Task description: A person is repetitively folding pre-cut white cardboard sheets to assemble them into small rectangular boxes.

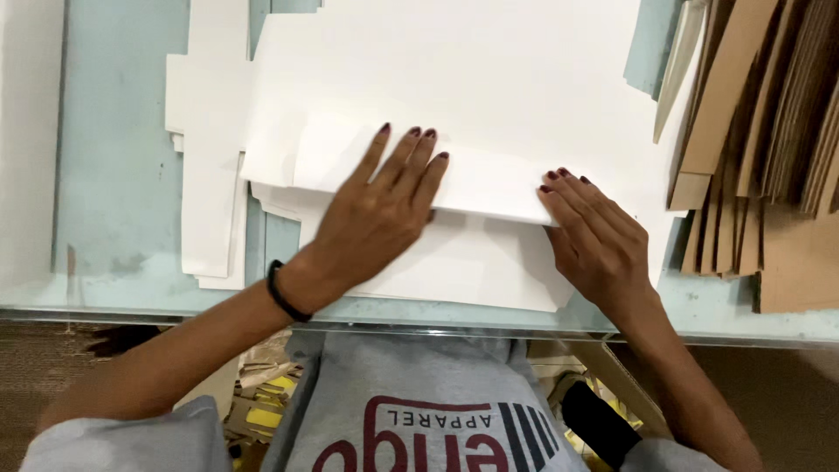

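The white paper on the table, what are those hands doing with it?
A person is pressing both hands flat on a folded white sheet that lies on a pale blue table. The left hand holds down the fold near its middle, and the right hand presses its right end. More white sheets lie underneath and to the left. Brown cardboard pieces are stacked at the right.

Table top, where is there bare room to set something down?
Bare table shows between the white board at far left and the white sheets. The middle is crowded by sheets under the left hand and right hand; brown cardboard fills the right.
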